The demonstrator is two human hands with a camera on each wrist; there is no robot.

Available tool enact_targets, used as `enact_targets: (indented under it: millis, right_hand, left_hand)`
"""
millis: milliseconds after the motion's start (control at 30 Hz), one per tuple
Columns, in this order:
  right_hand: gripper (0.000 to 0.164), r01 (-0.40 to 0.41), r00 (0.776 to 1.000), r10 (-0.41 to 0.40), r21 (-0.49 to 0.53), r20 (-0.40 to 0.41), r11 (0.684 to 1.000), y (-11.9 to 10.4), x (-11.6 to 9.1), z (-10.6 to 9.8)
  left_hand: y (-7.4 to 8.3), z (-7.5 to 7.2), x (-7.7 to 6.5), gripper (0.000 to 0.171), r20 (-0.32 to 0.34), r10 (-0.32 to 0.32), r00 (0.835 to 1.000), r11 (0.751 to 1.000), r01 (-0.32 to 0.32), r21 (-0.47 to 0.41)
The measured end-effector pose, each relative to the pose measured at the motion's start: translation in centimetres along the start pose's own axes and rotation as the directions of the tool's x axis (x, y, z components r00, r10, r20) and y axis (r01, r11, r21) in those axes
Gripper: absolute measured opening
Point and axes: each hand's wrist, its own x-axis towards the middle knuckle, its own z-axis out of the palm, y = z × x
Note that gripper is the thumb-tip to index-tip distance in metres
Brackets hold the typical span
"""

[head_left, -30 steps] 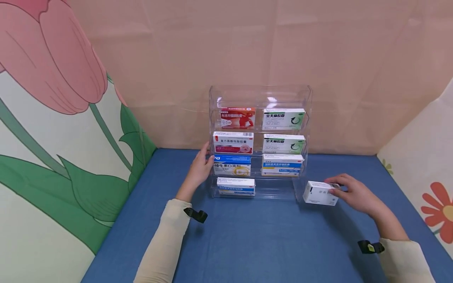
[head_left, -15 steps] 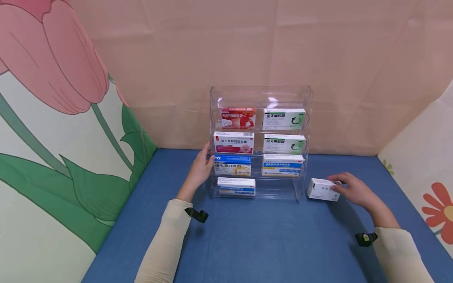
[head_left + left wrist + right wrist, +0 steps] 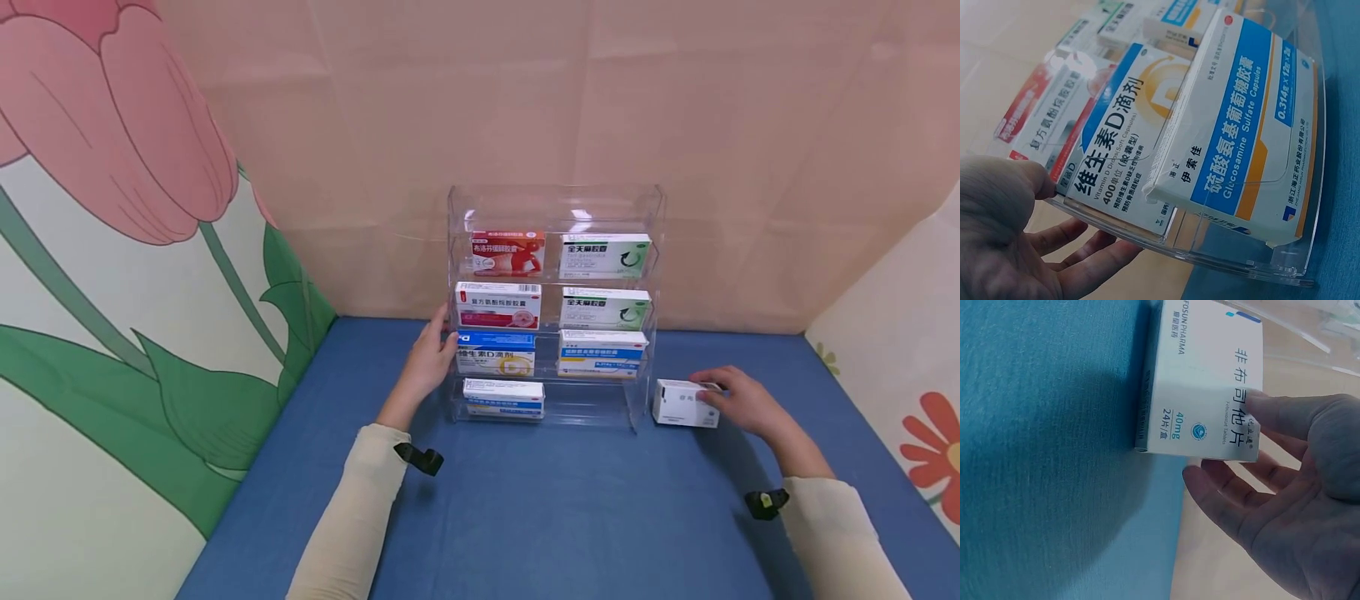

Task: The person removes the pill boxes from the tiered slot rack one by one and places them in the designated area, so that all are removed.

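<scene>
A clear tiered display rack [image 3: 588,410] stands on the blue table, its shelves carrying several medicine boxes. My left hand [image 3: 429,362] holds the rack's left side; in the left wrist view the thumb is at the front edge by a vitamin D box [image 3: 1124,134], with the other fingers round the back. To the right of the rack, my right hand [image 3: 742,402] pinches a white medicine box [image 3: 684,403]. In the right wrist view the thumb lies on the printed face of that white box [image 3: 1200,381], and the fingers reach behind it. Its lower edge is at the cloth.
The bottom tier has a blue-and-white box [image 3: 502,398] on its left half. A red box [image 3: 508,253] and a green-and-white box [image 3: 604,256] sit on an upper tier. Behind the rack rises a plain pinkish backdrop [image 3: 375,150]; a flower-printed panel [image 3: 180,350] borders the left.
My right hand has moved the white medicine box slightly right and back, beside the rack, where it has settled. The left hand keeps its place on the rack.
</scene>
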Motion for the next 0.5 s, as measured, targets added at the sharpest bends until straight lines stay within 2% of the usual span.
enact_targets:
  millis: [100, 267, 500]
  right_hand:
    - [0.04, -0.019, 1.0, 0.018, -0.012, -0.021, 1.0, 0.1, 0.1, 0.1]
    - [0.042, -0.022, 0.994, 0.017, -0.043, -0.112, 0.999, -0.1, 0.0, 0.2]
    - [0.041, 0.034, 0.964, -0.036, -0.011, -0.265, 0.999, -3.0, -1.1, 0.3]
  left_hand:
    - [0.0, 0.0, -0.1, 0.061, 0.002, -0.001, 1.0, 1.0, 0.001, 0.001]
    - [0.0, 0.0, 0.0, 0.06, -0.012, 0.009, 1.0, 1.0, -0.009, 0.006]
    - [-0.1, 0.0, 0.1, 0.06, -0.012, 0.006, 1.0, 1.0, -0.006, 0.012]
